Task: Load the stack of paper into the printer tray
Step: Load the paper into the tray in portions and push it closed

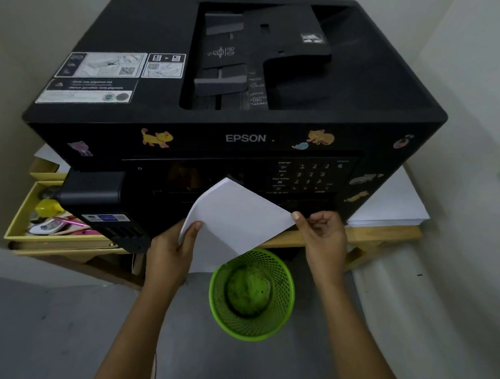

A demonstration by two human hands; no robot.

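A white stack of paper (233,220) is held tilted in front of the big black Epson printer (246,109), one corner up against the control panel. My left hand (173,249) grips its lower left edge, thumb on top. My right hand (322,235) pinches its right corner. The printer's lower front is hidden behind the paper and my hands, so I cannot see a tray there.
A green mesh bin (251,295) stands on the floor just below the paper. The printer rests on a wooden table (384,234). A yellow box (21,208) of small items sits at the left. More white paper (391,207) lies at the right. Walls enclose both sides.
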